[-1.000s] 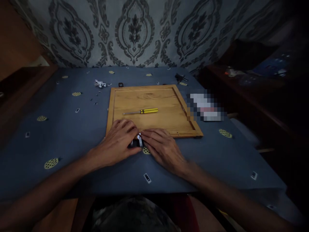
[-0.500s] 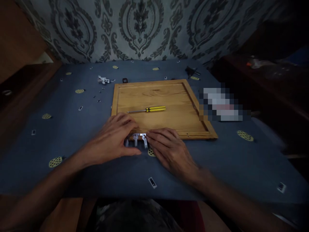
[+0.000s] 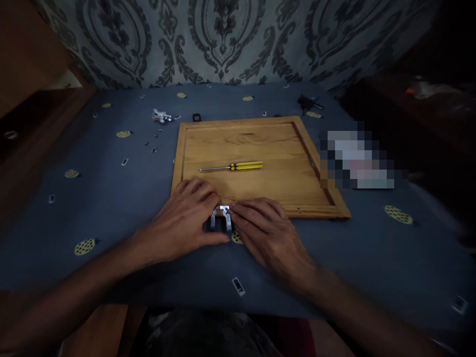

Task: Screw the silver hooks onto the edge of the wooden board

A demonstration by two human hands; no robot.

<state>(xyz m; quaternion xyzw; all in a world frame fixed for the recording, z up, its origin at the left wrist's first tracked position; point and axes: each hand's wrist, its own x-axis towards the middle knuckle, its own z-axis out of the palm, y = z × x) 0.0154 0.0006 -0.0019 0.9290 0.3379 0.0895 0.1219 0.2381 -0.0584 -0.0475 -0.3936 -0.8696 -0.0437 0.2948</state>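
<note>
A shiny metal hook rail [image 3: 225,214] lies along the near edge of a framed wooden panel [image 3: 238,144], its prongs hanging over toward me. My left hand [image 3: 189,213] wraps over the rail's left part, fingers curled on the panel edge and thumb stretched out below, hiding some of the prongs. Closed fingers of my right hand [image 3: 266,225] press on the rail's right end and the frame beside it. A screwdriver [image 3: 232,166] with a yellow and black handle rests on the panel, tip to the left, touched by neither hand.
On the blue patterned tablecloth [image 3: 111,213], a pile of silver metal pieces [image 3: 161,116] and several small screws [image 3: 153,150] lie left of the panel. A black object [image 3: 309,104] sits behind it at right. A pixelated packet [image 3: 359,158] lies beside the right edge.
My left hand has slid right along the hook rail, covering more of its prongs. My right hand stays at the rail's right end. The whole view has shifted slightly.
</note>
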